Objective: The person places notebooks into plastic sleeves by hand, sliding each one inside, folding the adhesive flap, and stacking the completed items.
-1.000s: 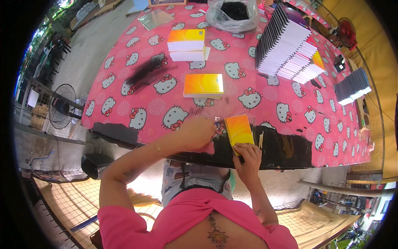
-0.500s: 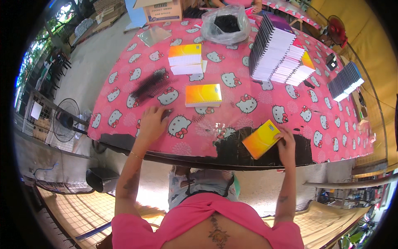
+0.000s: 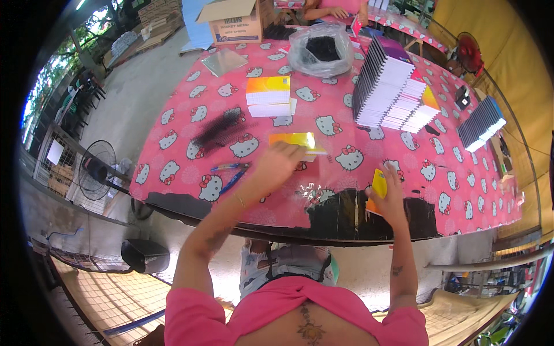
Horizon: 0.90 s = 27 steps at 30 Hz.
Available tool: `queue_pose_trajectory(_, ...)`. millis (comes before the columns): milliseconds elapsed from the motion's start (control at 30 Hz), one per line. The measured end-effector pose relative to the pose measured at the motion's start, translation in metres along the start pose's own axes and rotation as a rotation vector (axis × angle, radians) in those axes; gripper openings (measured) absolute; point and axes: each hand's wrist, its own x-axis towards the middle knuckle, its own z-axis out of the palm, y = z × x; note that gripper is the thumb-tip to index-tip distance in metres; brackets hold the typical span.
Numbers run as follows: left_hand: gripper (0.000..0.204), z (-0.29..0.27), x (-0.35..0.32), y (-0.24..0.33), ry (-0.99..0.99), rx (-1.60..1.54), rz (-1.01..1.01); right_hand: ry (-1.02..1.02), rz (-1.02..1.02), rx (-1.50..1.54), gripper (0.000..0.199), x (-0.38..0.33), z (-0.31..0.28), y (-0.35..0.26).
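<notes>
My left hand [image 3: 281, 163] reaches to the middle of the table, its bent fingers on the near edge of a yellow-orange memo pad [image 3: 297, 139] in a low pile. Part of that pad is hidden under the fingers. My right hand [image 3: 391, 199] grips another yellow-orange memo pad [image 3: 378, 184], which it holds tilted near the front edge. Blue-handled pliers [image 3: 232, 176] lie left of my left forearm. Behind them is a loose bundle of black spiral wires [image 3: 218, 130]. A taller stack of yellow memo pads [image 3: 268, 91] stands farther back.
Tall stacks of spiral-bound notebooks [image 3: 384, 86] rise at the back right, with another row [image 3: 482, 124] near the right edge. A clear bag of black coils [image 3: 321, 51] and a cardboard box [image 3: 234, 26] stand at the back. A person [image 3: 337, 11] sits across the table.
My left hand has moved right from beside the pliers to the low memo pad pile, uncovering the pliers. The memo pad in my right hand has turned more upright.
</notes>
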Motion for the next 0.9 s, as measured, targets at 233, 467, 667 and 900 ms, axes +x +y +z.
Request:
queue_pose_trajectory(233,0.019,-0.008,-0.018,0.061,-0.011,-0.375,-0.034,-0.221,0.23,1.107,0.039,-0.045,0.028,-0.07)
queue_pose_trajectory(467,0.016,-0.012,-0.072,-0.122,0.014,0.341,-0.476,0.012,0.309,1.356,0.018,-0.053,0.031,-0.078)
queue_pose_trajectory(667,0.024,-0.013,-0.064,-0.113,0.131,0.407,-0.445,-0.136,0.254,1.238,0.026,-0.048,0.035,-0.086)
queue_pose_trajectory(900,0.037,-0.026,-0.072,-0.125,0.054,0.324,-0.35,-0.205,0.215,1.222,0.027,-0.041,0.042,-0.091)
